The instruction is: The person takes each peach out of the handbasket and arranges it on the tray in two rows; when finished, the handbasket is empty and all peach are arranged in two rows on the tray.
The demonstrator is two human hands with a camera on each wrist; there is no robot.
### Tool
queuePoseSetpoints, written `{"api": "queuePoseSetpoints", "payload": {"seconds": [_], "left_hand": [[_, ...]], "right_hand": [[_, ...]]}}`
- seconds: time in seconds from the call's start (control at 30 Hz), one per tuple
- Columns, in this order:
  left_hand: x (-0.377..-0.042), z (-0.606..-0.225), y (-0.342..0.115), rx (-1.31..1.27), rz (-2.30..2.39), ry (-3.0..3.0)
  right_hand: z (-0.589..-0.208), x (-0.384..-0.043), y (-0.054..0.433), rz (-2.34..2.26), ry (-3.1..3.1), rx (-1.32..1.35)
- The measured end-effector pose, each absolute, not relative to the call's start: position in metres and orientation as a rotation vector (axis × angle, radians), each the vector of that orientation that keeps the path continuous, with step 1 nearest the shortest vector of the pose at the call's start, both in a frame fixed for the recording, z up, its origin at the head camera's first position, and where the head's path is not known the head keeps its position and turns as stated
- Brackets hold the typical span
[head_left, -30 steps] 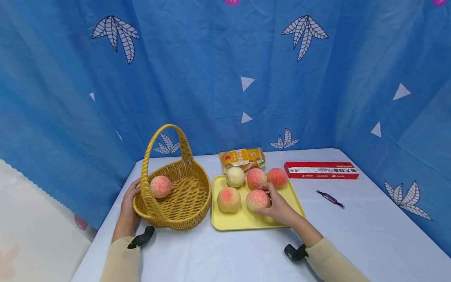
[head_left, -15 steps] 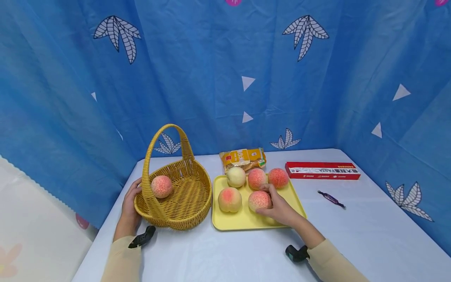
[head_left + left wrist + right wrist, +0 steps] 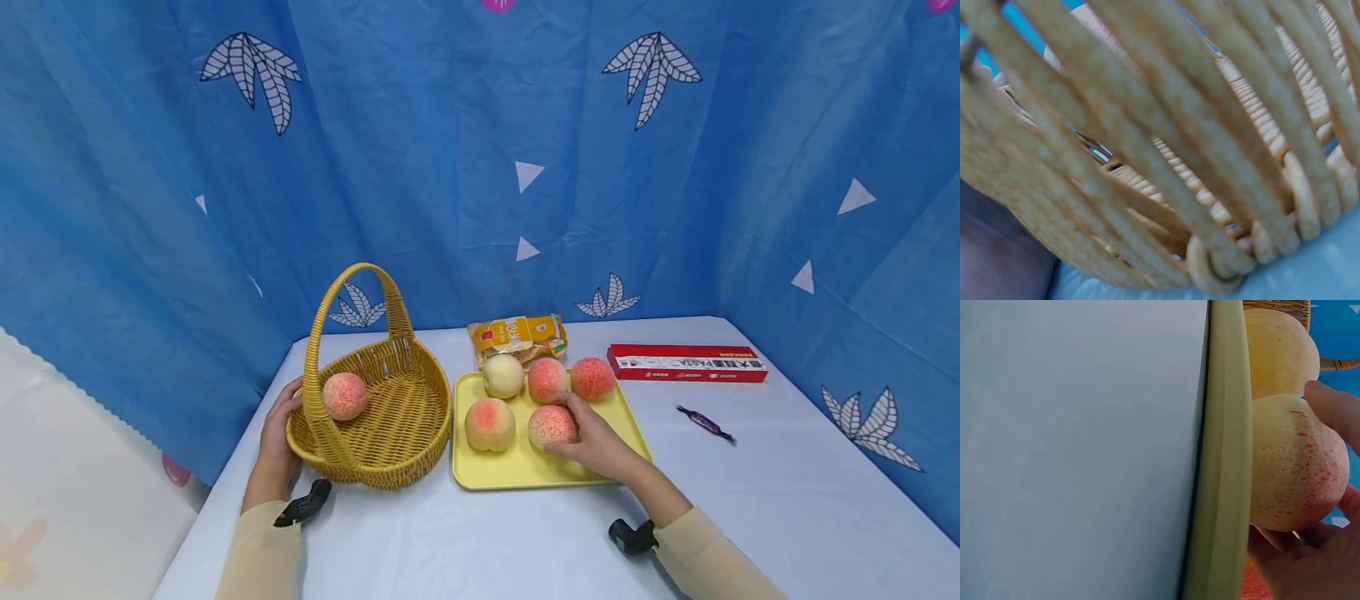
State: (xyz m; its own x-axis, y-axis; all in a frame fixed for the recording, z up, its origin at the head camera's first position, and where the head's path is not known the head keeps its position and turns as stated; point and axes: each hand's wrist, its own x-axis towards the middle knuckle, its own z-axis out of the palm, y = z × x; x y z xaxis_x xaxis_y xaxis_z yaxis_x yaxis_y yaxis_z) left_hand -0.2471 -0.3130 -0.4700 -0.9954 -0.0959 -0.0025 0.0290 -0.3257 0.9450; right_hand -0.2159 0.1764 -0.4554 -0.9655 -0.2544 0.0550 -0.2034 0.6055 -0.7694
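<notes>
My left hand holds the left rim of a yellow wicker basket with a tall handle; its slats fill the left wrist view. One pink speckled peach lies inside, at the left. My right hand grips another speckled peach, thumb on the near side and fingers behind. That peach is at the front of a yellow tray. In the right wrist view the held peach is just behind the tray's edge. Also on the tray are an orange-blushed peach, a pale one and two redder ones.
An orange snack packet lies behind the tray. To the right are a long red pasta box and a small purple wrapped candy. A blue curtain hangs behind the white-covered table.
The view has shifted very slightly. My right hand has moved marginally to the right with its peach over the first half second; my left hand stays at the basket.
</notes>
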Motion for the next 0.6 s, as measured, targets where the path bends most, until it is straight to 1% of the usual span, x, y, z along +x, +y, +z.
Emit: {"api": "queuePoseSetpoints", "payload": {"seconds": [0.17,0.37,0.6], "left_hand": [[-0.247,-0.470,-0.313,0.086,-2.488,-1.792],[-0.248,-0.471,-0.313,0.086,-2.497,-1.785],[-0.248,-0.469,-0.313,0.128,-2.510,-1.791]], "right_hand": [[-0.444,-0.215,0.172,-1.267,2.829,-0.425],[-0.423,-0.216,0.160,-1.334,2.829,-0.491],[-0.401,-0.220,0.139,-1.425,2.829,-0.684]]}}
